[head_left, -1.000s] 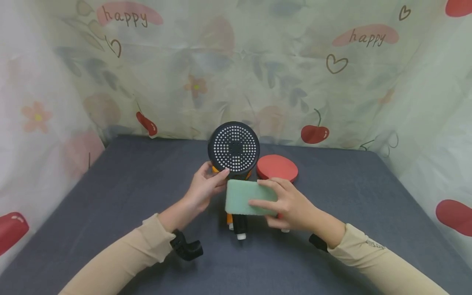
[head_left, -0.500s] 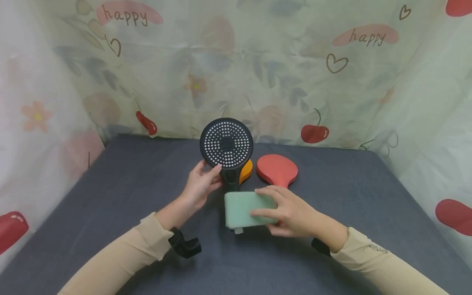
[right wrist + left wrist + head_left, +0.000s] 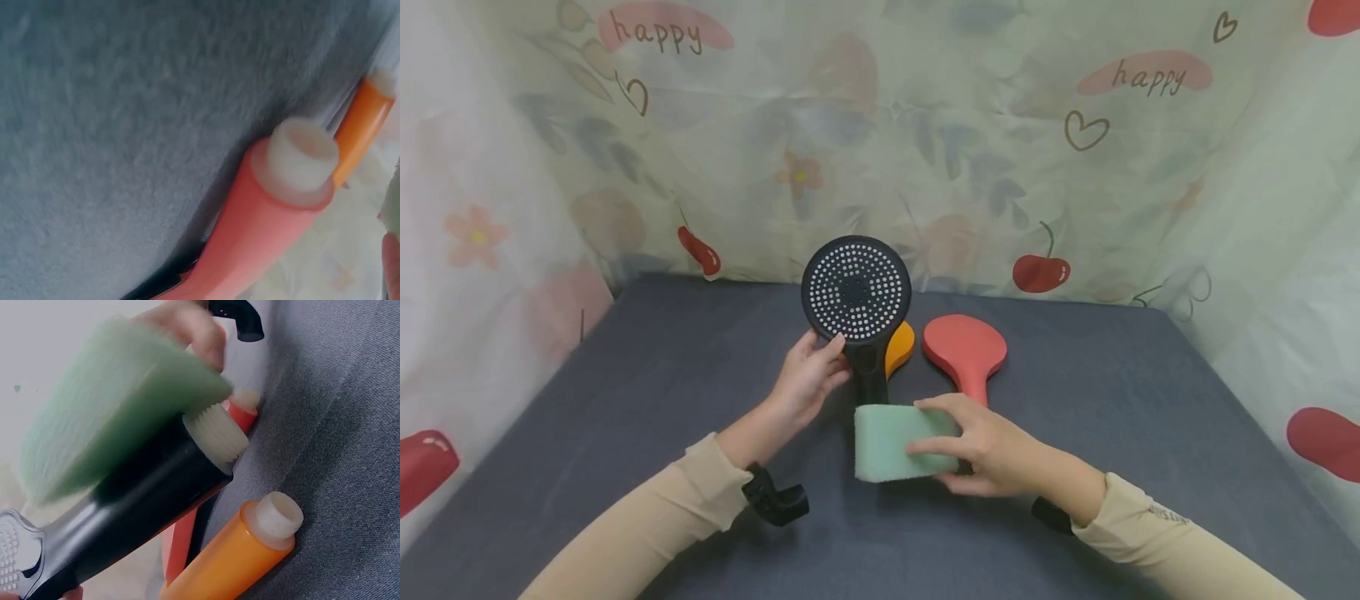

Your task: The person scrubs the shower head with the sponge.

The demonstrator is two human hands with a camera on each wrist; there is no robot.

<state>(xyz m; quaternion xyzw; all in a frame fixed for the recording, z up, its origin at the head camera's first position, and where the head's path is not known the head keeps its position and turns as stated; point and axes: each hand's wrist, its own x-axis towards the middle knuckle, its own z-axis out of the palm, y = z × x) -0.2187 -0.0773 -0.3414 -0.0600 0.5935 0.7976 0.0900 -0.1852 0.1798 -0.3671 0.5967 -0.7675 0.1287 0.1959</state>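
My left hand (image 3: 801, 379) grips a black shower head (image 3: 856, 290) near its neck, the dotted spray face turned toward me. In my right hand (image 3: 992, 450) is a pale green sponge (image 3: 887, 442), pinched between thumb and fingers. The sponge overlaps the lower handle of the shower head in the head view. Seen from the left wrist, the blurred sponge (image 3: 106, 406) lies along the black handle (image 3: 150, 487), close to its white threaded end (image 3: 219, 432).
On the dark grey table (image 3: 700, 350) lies a red shower head (image 3: 964, 346), right of the black one. An orange shower head (image 3: 900, 346) lies partly hidden behind the black one. A patterned curtain (image 3: 887, 125) hangs at the back and sides.
The black shower head has shifted left and slightly up with my left hand. My right hand and the sponge have moved down along the handle, toward me.
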